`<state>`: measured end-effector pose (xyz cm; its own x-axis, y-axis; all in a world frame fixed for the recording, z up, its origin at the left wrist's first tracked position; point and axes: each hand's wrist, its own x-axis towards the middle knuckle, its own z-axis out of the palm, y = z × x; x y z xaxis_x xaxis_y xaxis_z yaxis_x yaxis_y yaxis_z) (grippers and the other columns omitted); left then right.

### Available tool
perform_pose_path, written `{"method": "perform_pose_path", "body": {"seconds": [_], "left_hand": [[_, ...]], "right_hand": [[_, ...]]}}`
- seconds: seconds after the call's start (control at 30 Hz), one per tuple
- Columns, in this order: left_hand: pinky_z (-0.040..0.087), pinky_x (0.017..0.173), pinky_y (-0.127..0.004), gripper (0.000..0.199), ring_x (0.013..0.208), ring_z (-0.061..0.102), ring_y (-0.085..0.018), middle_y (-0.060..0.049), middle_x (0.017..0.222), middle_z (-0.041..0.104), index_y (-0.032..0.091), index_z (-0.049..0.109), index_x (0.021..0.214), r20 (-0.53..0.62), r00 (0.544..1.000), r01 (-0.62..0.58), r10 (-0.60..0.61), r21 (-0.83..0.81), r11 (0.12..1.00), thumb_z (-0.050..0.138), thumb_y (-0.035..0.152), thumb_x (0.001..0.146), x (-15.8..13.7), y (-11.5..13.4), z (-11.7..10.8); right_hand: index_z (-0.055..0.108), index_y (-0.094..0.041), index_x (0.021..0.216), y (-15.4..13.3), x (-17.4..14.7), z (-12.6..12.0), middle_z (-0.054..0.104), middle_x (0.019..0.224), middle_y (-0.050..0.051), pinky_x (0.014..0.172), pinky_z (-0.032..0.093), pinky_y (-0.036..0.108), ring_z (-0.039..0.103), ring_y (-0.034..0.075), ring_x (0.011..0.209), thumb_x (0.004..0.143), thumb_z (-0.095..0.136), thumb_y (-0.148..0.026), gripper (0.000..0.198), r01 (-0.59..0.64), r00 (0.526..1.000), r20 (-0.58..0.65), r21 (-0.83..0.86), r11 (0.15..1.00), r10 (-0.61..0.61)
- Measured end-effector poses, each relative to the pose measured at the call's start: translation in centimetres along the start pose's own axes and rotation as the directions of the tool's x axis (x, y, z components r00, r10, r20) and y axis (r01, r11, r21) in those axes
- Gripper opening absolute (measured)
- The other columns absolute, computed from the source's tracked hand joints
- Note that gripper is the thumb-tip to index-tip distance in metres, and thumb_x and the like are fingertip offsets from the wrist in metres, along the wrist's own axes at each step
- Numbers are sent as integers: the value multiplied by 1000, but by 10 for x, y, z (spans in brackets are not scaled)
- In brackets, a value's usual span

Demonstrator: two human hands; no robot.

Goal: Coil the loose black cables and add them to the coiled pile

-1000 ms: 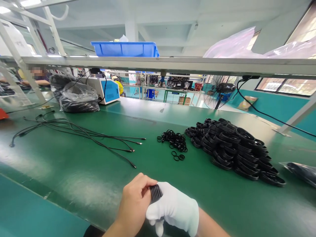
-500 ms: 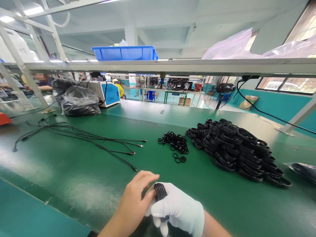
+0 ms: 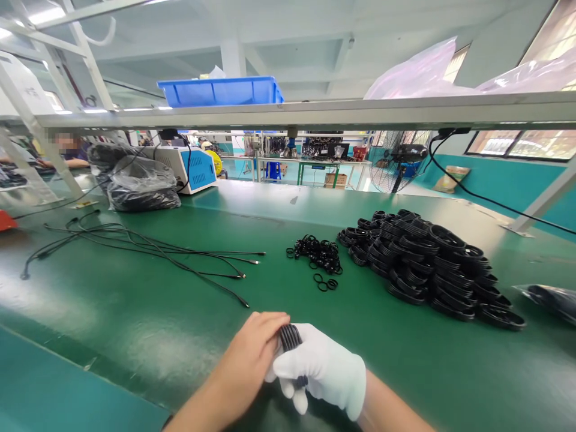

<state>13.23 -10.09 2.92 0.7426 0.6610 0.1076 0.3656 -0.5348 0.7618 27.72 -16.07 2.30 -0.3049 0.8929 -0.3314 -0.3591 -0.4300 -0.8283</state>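
A coiled black cable point(image 3: 290, 337) is gripped in my right hand point(image 3: 321, 366), which wears a white glove. Its thumb presses over the bundled loops, and the fingers wrap beneath. My left hand point(image 3: 249, 354), bare, closes against the upper left side of the same coil, its fingertips at the top edge; its thumb is mostly hidden. Ahead lies a small heap of black rubber rings point(image 3: 317, 252), with several loose rings point(image 3: 324, 282) closer to me. Several uncoiled black cables point(image 3: 180, 261) stretch across the green table point(image 3: 148, 348) at left.
A large pile of coiled cables point(image 3: 418, 264) covers the right side. A plastic-bagged item point(image 3: 551, 301) lies at the far right edge. Behind are a black-filled plastic bag point(image 3: 144, 186) and a blue-white machine point(image 3: 193, 169). Overhead, a shelf point(image 3: 315, 114) holds a blue bin point(image 3: 220, 92).
My left hand's fingers have come down against the coil, and its thumb has slipped out of sight behind it. The right hand keeps its grip. The whole view has shifted slightly.
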Motion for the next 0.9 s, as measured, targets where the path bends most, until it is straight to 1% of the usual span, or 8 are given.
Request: {"method": "perform_pose_path", "body": {"seconds": [0.1,0.2,0.4,0.53,0.63,0.7,0.8,0.9], "left_hand": [[45,90,-32,36,109,54,-20,-5,119,60,23,55,118,55,994,95,-91,-93,991,39,24,87,25,-10,-16],[48,80,-31,28,96,60,-21,-6,104,66,18,61,103,54,992,118,-116,-38,992,44,28,83,64,-21,-17],[44,74,-29,11,80,57,-17,-1,83,64,19,61,83,57,998,-15,8,128,992,52,20,77,135,-14,28],[44,77,-33,6,81,56,-16,-1,86,61,17,60,84,101,995,-43,25,185,982,57,20,80,152,-3,56],[44,77,-36,14,84,56,-17,-2,91,59,14,59,86,112,993,10,-30,174,985,57,28,84,153,-6,61],[43,74,-33,11,78,54,-15,0,83,57,15,57,78,106,990,81,-93,116,990,58,26,82,146,-13,53],[37,62,-25,16,62,45,-11,5,62,45,18,47,65,102,974,208,-201,-61,976,56,22,77,120,-20,30],[31,53,-22,18,53,39,-9,7,59,39,19,41,68,119,953,301,-277,-308,903,47,32,80,77,-18,7]], "right_hand": [[56,-11,80,-3,-2,-5,64,65,5,32,43,17,55,10,44,54,68,-18,29,38,999,-32,92,995,-35],[54,-11,85,-3,-3,-9,65,69,7,37,47,21,61,15,50,53,71,-19,38,50,999,15,143,988,-52],[56,-10,93,-4,-1,-17,66,76,8,46,50,26,65,20,60,51,76,-19,47,124,968,188,208,970,-164],[58,-9,95,-5,-2,-22,67,85,10,51,47,23,65,16,61,53,76,-18,46,167,952,215,239,957,-220],[56,-9,96,-8,-4,-22,66,89,11,51,48,23,65,16,62,52,76,-19,49,163,957,200,237,958,-212],[53,-10,95,-10,-3,-19,65,89,10,48,49,25,66,19,61,50,76,-22,52,179,964,153,234,956,-218],[49,-12,91,-15,-2,-11,63,78,4,40,45,25,61,16,49,50,70,-25,48,236,971,-58,140,961,-230],[47,-14,92,-16,0,-2,57,63,-3,35,33,19,47,7,36,59,58,-21,36,239,900,-353,-94,967,-256]]}}
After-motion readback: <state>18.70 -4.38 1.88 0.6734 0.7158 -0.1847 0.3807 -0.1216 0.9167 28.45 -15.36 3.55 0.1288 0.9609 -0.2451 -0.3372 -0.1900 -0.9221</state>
